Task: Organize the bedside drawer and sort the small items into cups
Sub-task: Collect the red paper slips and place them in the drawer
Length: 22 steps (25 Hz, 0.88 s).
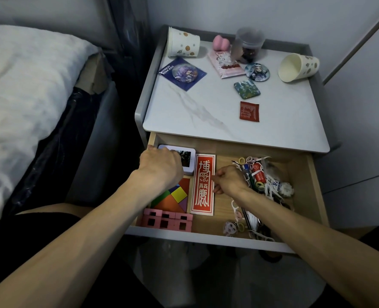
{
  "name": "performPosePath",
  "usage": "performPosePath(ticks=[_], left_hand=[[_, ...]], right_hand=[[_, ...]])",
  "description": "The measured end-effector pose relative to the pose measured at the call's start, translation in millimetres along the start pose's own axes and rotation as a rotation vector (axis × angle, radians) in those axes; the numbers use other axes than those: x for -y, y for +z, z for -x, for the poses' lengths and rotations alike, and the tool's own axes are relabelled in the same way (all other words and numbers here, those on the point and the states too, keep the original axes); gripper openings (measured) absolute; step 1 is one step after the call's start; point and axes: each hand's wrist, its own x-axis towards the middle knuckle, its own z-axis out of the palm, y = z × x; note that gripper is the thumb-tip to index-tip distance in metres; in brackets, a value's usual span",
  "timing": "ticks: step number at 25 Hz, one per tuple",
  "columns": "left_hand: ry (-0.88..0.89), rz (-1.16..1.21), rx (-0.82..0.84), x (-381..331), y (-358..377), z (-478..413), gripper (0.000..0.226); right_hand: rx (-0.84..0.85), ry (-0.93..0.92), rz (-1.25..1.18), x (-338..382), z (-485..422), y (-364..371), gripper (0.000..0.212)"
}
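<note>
Your head camera looks forward and steeply down, close above the open drawer [219, 210]; nightstand top [195, 112] at twelve o'clock, bed [28, 85] at ten o'clock.

Open drawer [313, 185], both cups tipped over.
Heaped small items [262, 181] at drawer's right; left cup [183, 43] and right cup [297, 67], dotted paper, lie sideways on nightstand top [206, 112].

You see a drawer [228, 150] of pale matt wood under a smooth, marble-patterned top [206, 112], on which are a paper cup [183, 43], a second paper cup [298, 67], a clear plastic jar [247, 46] and a glossy badge [257, 71]; inside, the white box [189, 166] looks smooth and the pink blocks [168, 221] matt.
</note>
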Motion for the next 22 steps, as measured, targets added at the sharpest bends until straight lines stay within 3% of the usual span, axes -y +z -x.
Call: performPosePath(ticks=[8,11,13,15,17,22], left_hand=[[-0.012,-0.059,-0.01,-4,-2,0,0.038],[0.01,-0.064,-0.017,-3,0,-1,0.037],[0.018,-0.077,-0.019,-2,1,-2,0.036],[0.021,-0.078,-0.025,-3,1,-2,0.035],[0.024,-0.075,-0.03,-3,1,-2,0.034],[0.02,-0.073,-0.036,-3,2,-2,0.036]], right_hand=[[-0.026,-0.12,0.099,2,7,-2,0.008],[-0.042,-0.224,0.203,-2,16,-5,0.017],[0.08,-0.295,0.296,-4,27,-5,0.02],[0.335,-0.327,0.407,-3,40,-1,0.023],[0.482,-0.367,0.544,0,48,9,0.031],[0.452,-0.473,0.59,4,46,30,0.031]])
